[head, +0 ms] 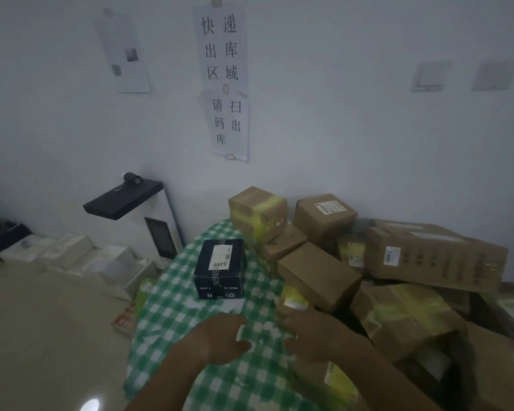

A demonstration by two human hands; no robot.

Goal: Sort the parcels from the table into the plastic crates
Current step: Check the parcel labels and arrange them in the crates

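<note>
Resting on green-and-white checked tablecloth (pixel 172 315) near front edge: left hand (pixel 217 341), palm down, fingers loosely bent, grasping nothing. Right hand (pixel 312 336) alongside, fingers curled toward small taped carton (pixel 294 301) at edge of pile; whether clenched on carton or merely touching cannot be told, owing to blur.

Dark parcel (pixel 220 268) with white label standing alone on cloth, toward far edge, well apart from both hands.

Brown cardboard parcels (pixel 318 274) heaped over right half of table, several bound with yellow tape; long carton (pixel 433 256) lying tilted against right rear of heap; two cubes (pixel 258 212) at rear edge, against wall.

Beyond left edge: white scanning stand (pixel 158 221) with black top plate, row of pale boxes (pixel 72 250) on floor. Printed paper notices (pixel 223 78) taped to wall above.
</note>
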